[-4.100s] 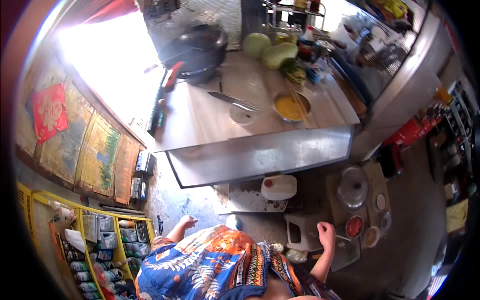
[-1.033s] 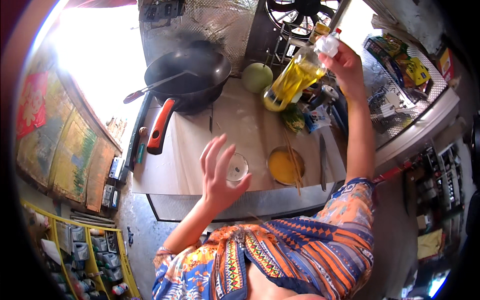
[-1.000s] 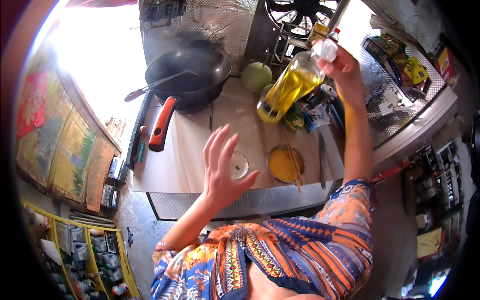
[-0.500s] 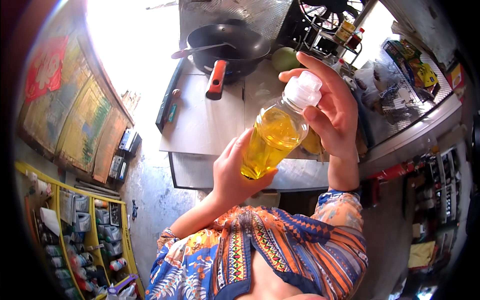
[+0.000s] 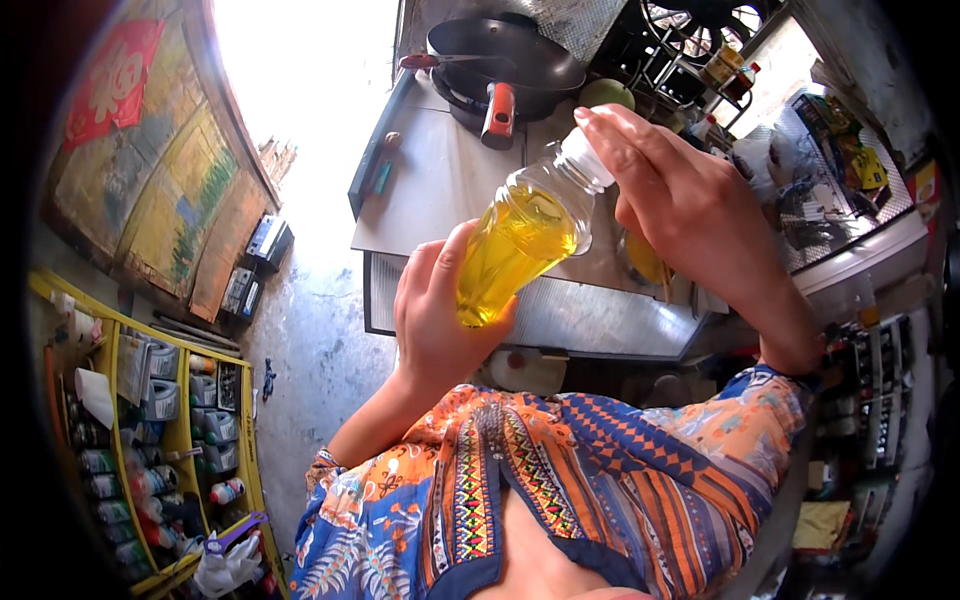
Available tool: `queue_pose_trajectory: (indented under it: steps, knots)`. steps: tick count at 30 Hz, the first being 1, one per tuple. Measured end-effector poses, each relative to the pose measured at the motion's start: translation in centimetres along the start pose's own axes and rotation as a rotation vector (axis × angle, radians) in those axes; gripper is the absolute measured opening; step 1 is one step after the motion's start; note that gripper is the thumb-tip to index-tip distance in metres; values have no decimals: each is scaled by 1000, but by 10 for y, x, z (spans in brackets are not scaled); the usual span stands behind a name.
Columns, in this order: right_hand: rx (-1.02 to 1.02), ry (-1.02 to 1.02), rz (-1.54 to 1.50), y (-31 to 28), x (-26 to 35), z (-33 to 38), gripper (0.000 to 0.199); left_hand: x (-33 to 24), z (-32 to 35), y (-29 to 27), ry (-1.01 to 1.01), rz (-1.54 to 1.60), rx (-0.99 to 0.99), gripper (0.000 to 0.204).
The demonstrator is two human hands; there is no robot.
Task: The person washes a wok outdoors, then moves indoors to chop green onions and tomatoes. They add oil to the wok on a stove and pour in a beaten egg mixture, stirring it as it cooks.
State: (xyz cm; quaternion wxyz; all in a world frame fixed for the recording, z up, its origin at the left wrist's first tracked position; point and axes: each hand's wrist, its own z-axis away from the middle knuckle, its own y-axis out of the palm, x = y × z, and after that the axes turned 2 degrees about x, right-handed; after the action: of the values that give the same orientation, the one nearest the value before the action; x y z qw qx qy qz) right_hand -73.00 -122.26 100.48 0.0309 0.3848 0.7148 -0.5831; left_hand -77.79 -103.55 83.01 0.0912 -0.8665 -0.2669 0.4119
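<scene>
My left hand (image 5: 430, 310) is wrapped round the lower part of a clear plastic bottle (image 5: 520, 240) partly filled with yellow oil. The bottle tilts up to the right over the counter's front edge. At its neck sits a whitish cap (image 5: 582, 160). My right hand (image 5: 690, 190) closes over that cap from the right, its fingers bent together and covering the cap's far side. Beyond the bottle stands a black wok (image 5: 545, 75) with a red-orange handle (image 5: 498, 118). A utensil with a red handle (image 5: 420, 61) lies across the wok's rim.
The wok is on a pale counter (image 5: 440, 190). A green round object (image 5: 608, 95) sits beside it. Small bottles (image 5: 735, 75) stand on a rack at the back right, near plastic bags (image 5: 765, 155). A yellow shelf (image 5: 190, 440) with several containers is at the lower left.
My right hand has turned over and closed on the cap, where its fingers were spread before. The bottle has shifted left and leans more. The view has shifted, moving the wok up and right.
</scene>
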Motion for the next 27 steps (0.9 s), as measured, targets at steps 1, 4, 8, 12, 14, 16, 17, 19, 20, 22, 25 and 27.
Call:
queue_pose_trajectory:
  steps: [1, 4, 8, 12, 14, 16, 17, 19, 20, 22, 25, 27]
  knots:
    - [29, 11, 20, 1, 3, -4, 63, 1, 2, -2, -18, -6, -3, 75]
    - [73, -48, -92, 8, 4, -8, 63, 8, 10, -4, 0, -22, -21, 75]
    - [141, -132, 55, 16, 8, -6, 42, 8, 19, -8, -29, -34, 62, 74]
    - [207, -96, -149, 24, 8, -1, 61, 9, 26, -7, -99, 112, 115, 70]
    - [199, -116, -214, 25, 6, -2, 61, 13, 27, -7, -99, 153, 148, 74]
    - [222, -122, -216, 26, 8, -3, 60, 16, 30, -8, -99, 182, 176, 77]
    - [231, -123, -214, 25, 8, -4, 59, 18, 30, -8, -97, 188, 186, 77]
    - [242, -142, -149, 25, 11, -4, 59, 18, 29, -10, -99, 190, 205, 77]
    - [249, -150, -115, 24, 11, -3, 59, 17, 29, -11, -102, 189, 215, 77]
    - [237, -130, -139, 26, 11, 1, 56, 15, 30, -12, -108, 199, 232, 77]
    - [310, 21, -447, 22, 3, 0, 48, 16, 34, -13, -99, 183, 250, 76]
    - [385, 131, -705, 18, -5, 1, 41, 16, 35, -13, -46, 132, 271, 74]
